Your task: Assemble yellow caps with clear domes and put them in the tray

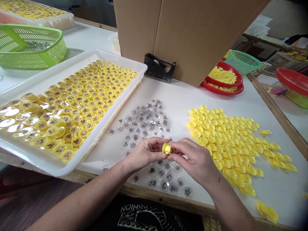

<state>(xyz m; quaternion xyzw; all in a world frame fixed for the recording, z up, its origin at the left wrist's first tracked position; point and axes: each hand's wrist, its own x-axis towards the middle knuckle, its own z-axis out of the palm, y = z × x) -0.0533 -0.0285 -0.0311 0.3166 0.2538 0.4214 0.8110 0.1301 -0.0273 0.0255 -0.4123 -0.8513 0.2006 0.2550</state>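
Just above the front middle of the table, my left hand (146, 152) and my right hand (192, 155) meet around a small yellow plastic cap (167, 148). Fingertips and thumbs of both hands pinch it from either side. A dark print shows on its right end, partly covered by my fingers. Under and beyond my hands lie many clear round discs (146, 117) with small printed animal faces. To the right of my right hand spreads a pile of plain yellow plastic pieces (223, 134), shallow and rimmed.
At left, a white tray (84, 160) holds rows of yellow caps with printed faces. Behind it are a green basket (48, 59) and another white tray (57, 21). A black tape dispenser (160, 69) stands before a cardboard box (183, 38). Red plates (238, 78) hold yellow pieces.
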